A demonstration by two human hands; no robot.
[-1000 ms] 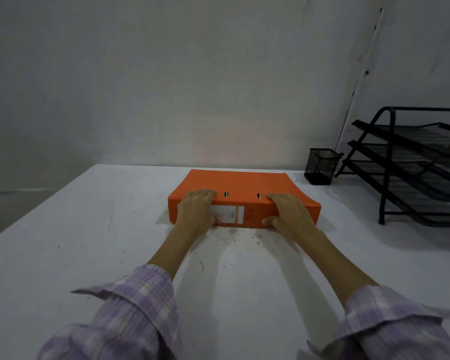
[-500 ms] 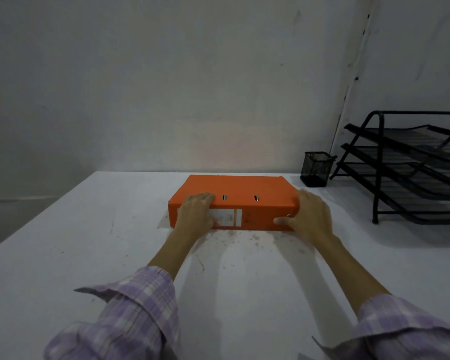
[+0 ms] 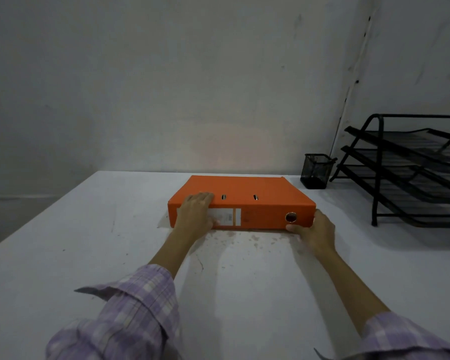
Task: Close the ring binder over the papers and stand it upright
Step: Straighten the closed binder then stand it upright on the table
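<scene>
Binder [image 3: 244, 201] lies shut and flat at mid-frame on the tabletop [image 3: 63, 255], left hand [image 3: 196, 213] draped over its spine, right hand [image 3: 313, 231] cupping the corner; tip it up evenly from both ends.

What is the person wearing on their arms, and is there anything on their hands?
Both arms wear a loose shirt with a purple and white checked pattern. The left sleeve is pushed up, its cuff flaring out into a point, and the right sleeve is pushed up too, so both forearms are bare. The left hand and the right hand are bare: no gloves, and no watch shows.
</scene>
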